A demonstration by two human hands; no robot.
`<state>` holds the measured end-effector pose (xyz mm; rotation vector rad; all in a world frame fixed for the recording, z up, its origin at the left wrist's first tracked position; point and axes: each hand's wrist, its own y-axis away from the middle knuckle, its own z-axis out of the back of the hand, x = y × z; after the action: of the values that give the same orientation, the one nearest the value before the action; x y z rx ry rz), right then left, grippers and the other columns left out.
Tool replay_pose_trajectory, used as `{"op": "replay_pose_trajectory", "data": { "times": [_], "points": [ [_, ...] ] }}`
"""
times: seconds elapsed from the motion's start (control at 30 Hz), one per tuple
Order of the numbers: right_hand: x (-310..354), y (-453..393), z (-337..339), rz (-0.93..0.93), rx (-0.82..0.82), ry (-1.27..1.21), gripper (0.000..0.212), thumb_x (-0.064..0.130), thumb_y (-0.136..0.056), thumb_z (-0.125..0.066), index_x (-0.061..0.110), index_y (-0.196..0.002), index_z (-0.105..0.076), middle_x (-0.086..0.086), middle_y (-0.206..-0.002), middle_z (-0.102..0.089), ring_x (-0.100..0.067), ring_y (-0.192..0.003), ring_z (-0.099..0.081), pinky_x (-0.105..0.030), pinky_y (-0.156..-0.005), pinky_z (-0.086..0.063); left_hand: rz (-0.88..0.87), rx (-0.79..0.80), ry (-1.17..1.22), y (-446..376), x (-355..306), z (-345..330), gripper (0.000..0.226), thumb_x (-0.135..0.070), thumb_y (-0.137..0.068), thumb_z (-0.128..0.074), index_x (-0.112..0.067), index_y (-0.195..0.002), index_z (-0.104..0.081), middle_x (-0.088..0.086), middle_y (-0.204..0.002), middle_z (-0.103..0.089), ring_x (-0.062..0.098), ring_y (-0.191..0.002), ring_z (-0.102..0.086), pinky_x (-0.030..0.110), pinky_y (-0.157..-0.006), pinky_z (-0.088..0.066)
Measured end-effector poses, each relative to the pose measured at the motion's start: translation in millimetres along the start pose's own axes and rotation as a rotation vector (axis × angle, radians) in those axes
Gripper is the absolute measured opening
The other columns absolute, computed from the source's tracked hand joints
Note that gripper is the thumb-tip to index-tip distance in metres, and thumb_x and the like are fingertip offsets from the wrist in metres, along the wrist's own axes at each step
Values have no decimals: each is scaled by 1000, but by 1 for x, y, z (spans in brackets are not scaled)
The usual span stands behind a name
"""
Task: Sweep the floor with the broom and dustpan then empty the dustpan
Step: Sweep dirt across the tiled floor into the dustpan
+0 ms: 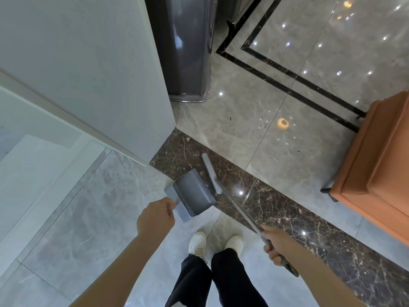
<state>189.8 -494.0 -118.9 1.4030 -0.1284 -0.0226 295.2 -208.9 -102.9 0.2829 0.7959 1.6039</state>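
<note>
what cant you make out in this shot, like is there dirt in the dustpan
- Dustpan contents: head view, too dim and small to tell.
- Dustpan handle: hidden inside the left hand.
- Broom bristles: seen edge-on, motion blurred.
- Dark specks on the beige tile: too small to identify.

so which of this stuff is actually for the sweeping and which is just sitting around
For the job: dustpan in left hand; broom in right hand; dark specks on the floor.

Just there: orange cabinet, dark grey appliance, white wall.
</note>
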Motion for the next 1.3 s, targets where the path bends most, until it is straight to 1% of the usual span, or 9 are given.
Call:
{"op": "replay_pose_trajectory", "data": {
  "times": [0.1, 0.23, 0.4, 0.6, 0.77, 0.9, 1.0, 1.13, 1.3],
  "points": [
    [-4, -1, 15, 27, -93, -68, 40, 13, -102, -33, 27, -136, -48, -6, -56, -41, -7, -25, -28, -12, -28, -24, -23, 7, -9, 4, 12, 2, 24, -9, -90, -48, -22, -99, -66, 1, -84, -71, 24, -64, -68, 36, -64, -59],
    [-8, -9, 28, 3, -152, -101, 45, 9, -102, -29, 27, -142, -40, -4, -55, -34, -6, -25, -25, -11, -28, -22, -30, 31, -57, 8, 27, 2, 26, -12, -93, -46, -25, -105, -65, 0, -86, -70, 21, -62, -66, 32, -63, -58],
    [-11, -17, 5, -34, -73, -50, 42, 12, -102, -31, 26, -140, -42, -3, -57, -36, -5, -27, -25, -12, -28, -21, 4, -19, -58, 2, 42, 7, 24, -13, -90, -51, -28, -102, -66, -1, -81, -69, 21, -62, -66, 33, -62, -57],
    [11, -2, -33, -10, 71, 58, 40, 18, -103, -31, 29, -140, -40, -1, -59, -39, -3, -31, -27, -12, -29, -21, 2, -36, -52, 0, 44, 4, 25, -13, -90, -52, -29, -106, -65, -3, -90, -69, 17, -66, -59, 25, -64, -50],
    [29, 12, -22, 32, 9, 116, 39, 18, -102, -30, 26, -139, -41, -3, -60, -42, -3, -27, -29, -12, -28, -21, -8, -54, -55, -1, 46, 2, 27, -13, -91, -50, -28, -108, -65, -5, -97, -69, 17, -80, -63, 23, -65, -45],
    [32, 4, -32, 70, -71, 209, 46, 15, -101, -26, 29, -143, -38, -4, -59, -41, -5, -28, -29, -13, -30, -23, -17, -71, -63, -1, 46, 2, 28, -13, -92, -49, -29, -110, -64, -6, -101, -70, 15, -79, -61, 20, -64, -40],
    [30, -2, -53, 34, 12, 205, 45, 16, -102, -28, 25, -145, -38, -4, -61, -41, -4, -28, -31, -13, -29, -23, -17, -73, -64, 0, 47, 3, 28, -14, -93, -49, -28, -110, -64, -6, -102, -70, 15, -83, -64, 20, -64, -41],
    [29, 7, -68, 25, 152, 280, 49, 10, -100, -27, 30, -143, -37, -2, -62, -39, -2, -32, -29, -12, -30, -24, -25, -58, -83, -1, 47, 5, 24, -14, -93, -48, -25, -107, -64, -4, -96, -69, 13, -71, -57, 21, -61, -44],
    [36, 21, -45, 52, 110, 234, 43, 15, -102, -33, 28, -142, -39, -3, -60, -44, -4, -31, -29, -14, -29, -24, -23, -36, -71, 1, 47, 7, 24, -15, -94, -48, -26, -109, -63, -5, -98, -68, 12, -72, -55, 22, -63, -46]
  ]
}}
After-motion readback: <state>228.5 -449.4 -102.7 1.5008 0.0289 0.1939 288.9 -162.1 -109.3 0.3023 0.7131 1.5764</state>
